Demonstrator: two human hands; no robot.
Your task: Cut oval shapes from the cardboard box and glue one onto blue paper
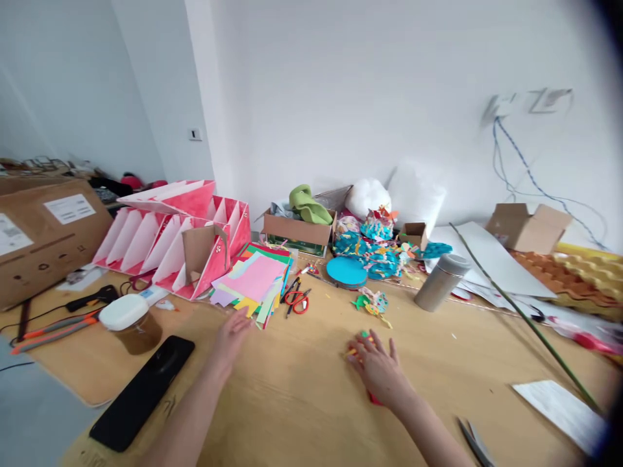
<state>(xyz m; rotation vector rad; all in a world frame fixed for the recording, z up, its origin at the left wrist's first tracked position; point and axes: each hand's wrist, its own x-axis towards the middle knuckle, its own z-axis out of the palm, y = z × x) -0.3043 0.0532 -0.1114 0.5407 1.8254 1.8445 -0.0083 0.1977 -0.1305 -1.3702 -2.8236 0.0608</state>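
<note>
My left hand (230, 340) reaches to the near edge of a stack of coloured paper (257, 275), fingers stretched out and holding nothing I can see. Whether its fingertips touch the sheets I cannot tell. My right hand (380, 368) lies palm down with fingers spread over small red, yellow and green pieces (374, 398), which it mostly covers. Just beyond it is a small heap of colourful cut-outs (372, 303). Red-handled scissors (296, 301) lie right of the paper stack, beside dark pens (291, 290).
At the left are a black phone (143, 392), a lidded jar (130, 324), pliers (58, 329) and a pink-and-white divided rack (175, 240). A metal flask (442, 282), blue discs (346, 272) and a long green stick (520, 311) lie farther right. Metal blades (473, 441) rest at the near edge.
</note>
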